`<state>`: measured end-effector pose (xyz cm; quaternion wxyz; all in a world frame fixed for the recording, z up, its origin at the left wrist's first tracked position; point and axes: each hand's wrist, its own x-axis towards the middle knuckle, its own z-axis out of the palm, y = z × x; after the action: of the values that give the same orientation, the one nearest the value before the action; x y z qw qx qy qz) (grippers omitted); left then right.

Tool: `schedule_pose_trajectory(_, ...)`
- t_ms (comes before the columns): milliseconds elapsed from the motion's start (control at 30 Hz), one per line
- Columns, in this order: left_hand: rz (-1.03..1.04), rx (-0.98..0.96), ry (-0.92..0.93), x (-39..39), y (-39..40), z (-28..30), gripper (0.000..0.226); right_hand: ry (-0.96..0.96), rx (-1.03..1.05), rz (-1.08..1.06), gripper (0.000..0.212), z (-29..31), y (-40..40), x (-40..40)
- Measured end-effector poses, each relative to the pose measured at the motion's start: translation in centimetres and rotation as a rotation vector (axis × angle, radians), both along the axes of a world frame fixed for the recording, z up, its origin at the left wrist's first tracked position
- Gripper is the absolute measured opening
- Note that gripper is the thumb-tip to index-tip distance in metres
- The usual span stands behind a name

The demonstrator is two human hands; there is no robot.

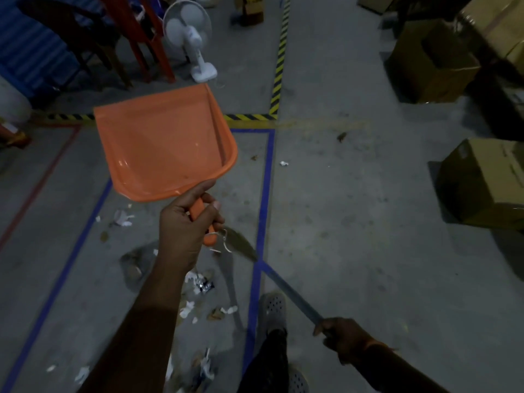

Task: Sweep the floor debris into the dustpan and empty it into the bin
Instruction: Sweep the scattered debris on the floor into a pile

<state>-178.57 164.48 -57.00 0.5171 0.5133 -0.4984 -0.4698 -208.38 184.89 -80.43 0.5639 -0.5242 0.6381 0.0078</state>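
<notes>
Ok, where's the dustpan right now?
Head view: the orange dustpan is held up off the floor, left of centre, by the left hand, above the scattered debris.

Warehouse, hazard-striped floor tape [279, 66], stacked cardboard boxes [433, 63], concrete floor [354, 222]

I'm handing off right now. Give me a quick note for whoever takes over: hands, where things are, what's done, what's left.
Left hand grips the handle of the orange dustpan, held up off the floor; pan looks empty.
Right hand grips the broom stick, bristles down near the blue tape line.
Paper scraps lie scattered on the floor inside the tape.
Done: nothing collected.
Left: sweep, scoop, empty. No bin in view.
</notes>
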Motion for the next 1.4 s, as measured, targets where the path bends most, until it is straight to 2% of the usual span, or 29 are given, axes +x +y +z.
schedule_pose_trajectory(33,-0.003,-0.002,0.002,-0.2,-1.1,0.0,0.041,0.034,0.024,0.071,0.026,1.3,-2.6,-0.2)
schedule_pose_trajectory(100,0.001,0.007,0.026,-0.9,-3.7,-0.4,0.042,0.047,-0.008,-0.099,0.023,2.5,-8.1,-2.3)
schedule_pose_trajectory(200,0.017,0.015,0.050,-2.6,-9.2,-1.2,0.042,0.033,-0.002,-0.240,0.021,3.1,-15.2,-4.8)
schedule_pose_trajectory(367,-0.017,0.012,0.065,-6.7,-20.9,-1.9,0.041,0.130,-0.061,-0.423,0.020,4.8,-26.6,-10.7)
schedule_pose_trajectory(600,-0.060,0.004,0.058,-12.9,-32.6,-0.4,0.044,0.247,-0.086,-0.581,0.020,6.2,-38.1,-19.5)
schedule_pose_trajectory(767,-0.023,0.027,0.038,-18.2,-39.3,-1.3,0.044,0.289,-0.062,-0.667,0.020,5.5,-46.2,-27.9)
schedule_pose_trajectory(867,0.002,0.044,-0.007,-19.7,-41.8,-2.1,0.044,0.290,-0.039,-0.664,0.019,4.4,-49.9,-31.8)
schedule_pose_trajectory(1033,0.100,0.047,-0.022,-28.5,-47.6,-3.9,0.045,0.287,0.064,-0.588,0.018,1.9,-58.9,-44.3)
schedule_pose_trajectory(1133,0.140,0.067,-0.032,-32.4,-50.6,-3.9,0.043,0.296,0.126,-0.495,0.018,0.9,-62.7,-48.3)
schedule_pose_trajectory(1267,0.191,0.083,-0.044,-35.6,-54.3,-4.2,0.042,0.303,0.191,-0.293,0.019,0.5,-65.3,-49.5)
schedule_pose_trajectory(1400,0.228,0.078,-0.051,-36.5,-55.9,-3.8,0.041,0.314,0.186,-0.131,0.021,-0.7,-65.3,-47.4)
